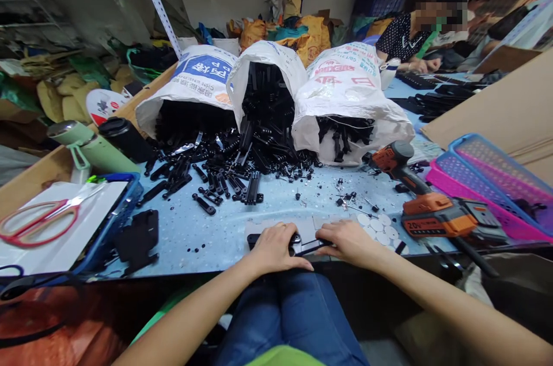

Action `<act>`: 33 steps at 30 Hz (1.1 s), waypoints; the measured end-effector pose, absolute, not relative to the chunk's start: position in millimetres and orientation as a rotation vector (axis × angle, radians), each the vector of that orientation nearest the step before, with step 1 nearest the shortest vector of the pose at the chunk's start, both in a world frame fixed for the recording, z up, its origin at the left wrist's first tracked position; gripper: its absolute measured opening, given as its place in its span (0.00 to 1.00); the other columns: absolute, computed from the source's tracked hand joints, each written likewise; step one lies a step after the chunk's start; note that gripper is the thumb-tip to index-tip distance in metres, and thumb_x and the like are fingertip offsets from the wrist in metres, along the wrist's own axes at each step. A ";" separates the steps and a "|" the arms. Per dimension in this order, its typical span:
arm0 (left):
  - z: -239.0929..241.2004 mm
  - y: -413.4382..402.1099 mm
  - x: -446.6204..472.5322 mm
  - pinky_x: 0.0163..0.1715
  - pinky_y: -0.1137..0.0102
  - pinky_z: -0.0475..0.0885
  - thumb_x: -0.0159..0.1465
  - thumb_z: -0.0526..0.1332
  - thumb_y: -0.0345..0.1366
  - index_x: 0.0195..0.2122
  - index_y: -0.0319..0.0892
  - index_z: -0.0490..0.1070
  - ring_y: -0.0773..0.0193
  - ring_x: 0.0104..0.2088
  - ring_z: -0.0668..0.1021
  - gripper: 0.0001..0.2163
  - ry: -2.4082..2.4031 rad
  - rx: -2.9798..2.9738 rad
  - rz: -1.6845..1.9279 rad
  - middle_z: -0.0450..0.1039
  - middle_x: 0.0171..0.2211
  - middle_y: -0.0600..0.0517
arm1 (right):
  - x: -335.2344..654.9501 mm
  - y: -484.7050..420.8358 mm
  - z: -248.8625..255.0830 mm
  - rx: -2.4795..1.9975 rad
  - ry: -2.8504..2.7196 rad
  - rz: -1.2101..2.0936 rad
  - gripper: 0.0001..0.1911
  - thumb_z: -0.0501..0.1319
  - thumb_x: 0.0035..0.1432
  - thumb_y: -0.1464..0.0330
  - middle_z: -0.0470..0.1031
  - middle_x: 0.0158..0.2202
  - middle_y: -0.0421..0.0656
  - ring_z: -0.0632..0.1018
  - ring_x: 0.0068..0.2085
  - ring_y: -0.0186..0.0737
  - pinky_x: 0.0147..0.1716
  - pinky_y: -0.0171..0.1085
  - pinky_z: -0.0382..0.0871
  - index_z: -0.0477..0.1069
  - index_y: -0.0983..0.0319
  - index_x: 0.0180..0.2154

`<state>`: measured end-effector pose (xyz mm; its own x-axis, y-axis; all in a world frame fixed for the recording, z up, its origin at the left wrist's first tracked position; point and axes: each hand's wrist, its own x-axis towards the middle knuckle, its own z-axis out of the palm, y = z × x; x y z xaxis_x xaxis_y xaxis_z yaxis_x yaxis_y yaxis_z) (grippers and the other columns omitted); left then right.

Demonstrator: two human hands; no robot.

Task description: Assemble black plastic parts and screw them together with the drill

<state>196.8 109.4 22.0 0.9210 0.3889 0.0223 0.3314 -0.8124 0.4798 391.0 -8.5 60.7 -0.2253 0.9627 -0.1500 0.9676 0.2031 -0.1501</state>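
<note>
Near the front edge of the table, my left hand (pixel 276 246) is curled over a long black plastic part (pixel 309 249) with a round metal piece at its middle. The fingers of my right hand (pixel 351 244) are closed on the right end of that same part. Both hands rest against a grey plate (pixel 307 229) under the work. What the palms and fingertips cover is hidden. Beyond them lies a heap of loose black parts (pixel 216 178) with small screws. Several white discs (pixel 380 229) lie right of my right hand.
Three white woven sacks (pixel 341 75) spill black parts at the back. An orange cordless drill (pixel 432 213) lies at right, by pink and blue baskets (pixel 488 199). At left are red-handled scissors (pixel 38 222), a blue tray (pixel 108 227) and a green flask (pixel 93 147). A co-worker (pixel 401 37) sits across.
</note>
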 end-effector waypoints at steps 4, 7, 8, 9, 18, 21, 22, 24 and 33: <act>27.2 161.7 246.2 0.47 0.66 0.64 0.64 0.51 0.44 0.52 0.43 0.59 0.57 0.49 0.69 0.18 0.923 2.640 0.209 0.66 0.48 0.46 | 400.3 35.7 40.6 2.221 2.419 -0.292 0.18 0.49 0.62 0.57 0.72 0.38 0.46 0.72 0.41 0.42 0.41 0.38 0.60 0.68 0.61 0.43; 25.4 203.8 287.3 0.45 0.63 0.65 0.63 0.48 0.28 0.47 0.35 0.63 0.55 0.47 0.71 0.12 1.158 2.612 0.207 0.68 0.45 0.39 | 396.6 78.4 22.3 2.470 2.334 -0.221 0.12 0.54 0.60 0.66 0.68 0.43 0.49 0.70 0.44 0.43 0.42 0.38 0.62 0.67 0.63 0.45; 22.9 213.1 296.5 0.44 0.63 0.66 0.62 0.47 0.25 0.45 0.34 0.64 0.55 0.45 0.71 0.12 1.184 2.606 0.206 0.68 0.43 0.38 | 395.2 89.0 17.4 2.500 2.322 -0.235 0.10 0.55 0.58 0.69 0.68 0.42 0.49 0.71 0.43 0.42 0.42 0.37 0.62 0.67 0.64 0.43; 19.6 219.4 302.6 0.43 0.63 0.66 0.62 0.46 0.23 0.43 0.33 0.65 0.55 0.45 0.72 0.13 1.198 2.604 0.206 0.69 0.42 0.38 | 394.2 96.1 13.6 2.515 2.321 -0.257 0.09 0.55 0.57 0.71 0.69 0.41 0.49 0.71 0.41 0.41 0.41 0.37 0.63 0.68 0.64 0.41; 12.3 192.4 237.7 0.42 0.69 0.66 0.61 0.54 0.30 0.41 0.38 0.66 0.61 0.40 0.73 0.07 1.022 2.592 0.387 0.70 0.37 0.47 | 382.3 35.1 23.6 2.702 2.419 -1.181 0.12 0.56 0.56 0.62 0.73 0.25 0.40 0.73 0.26 0.32 0.26 0.31 0.67 0.71 0.64 0.34; 22.8 178.0 187.5 0.38 0.71 0.67 0.62 0.55 0.34 0.39 0.40 0.67 0.65 0.35 0.73 0.07 0.963 2.519 0.486 0.70 0.36 0.50 | 370.0 21.1 25.6 2.680 2.376 -1.415 0.14 0.56 0.56 0.59 0.73 0.22 0.40 0.73 0.24 0.33 0.23 0.30 0.66 0.72 0.64 0.31; 25.7 173.3 170.6 0.36 0.72 0.67 0.62 0.55 0.35 0.39 0.40 0.68 0.65 0.33 0.73 0.07 0.954 2.466 0.525 0.70 0.35 0.50 | 366.8 19.3 25.9 2.691 2.414 -1.283 0.14 0.56 0.57 0.60 0.73 0.23 0.41 0.73 0.24 0.33 0.24 0.30 0.66 0.72 0.63 0.31; 30.0 163.7 140.3 0.34 0.72 0.67 0.62 0.56 0.36 0.39 0.40 0.70 0.65 0.32 0.73 0.08 0.963 2.365 0.567 0.70 0.33 0.51 | 361.3 17.4 26.8 2.639 2.567 -0.829 0.12 0.54 0.59 0.62 0.73 0.25 0.42 0.73 0.26 0.33 0.27 0.31 0.65 0.71 0.63 0.31; 46.0 136.5 111.3 0.36 0.69 0.67 0.64 0.53 0.34 0.31 0.38 0.72 0.60 0.33 0.74 0.11 1.036 2.550 0.196 0.71 0.30 0.47 | 342.3 4.9 20.3 1.982 2.712 0.049 0.10 0.48 0.63 0.72 0.69 0.28 0.43 0.71 0.26 0.33 0.24 0.31 0.60 0.67 0.63 0.34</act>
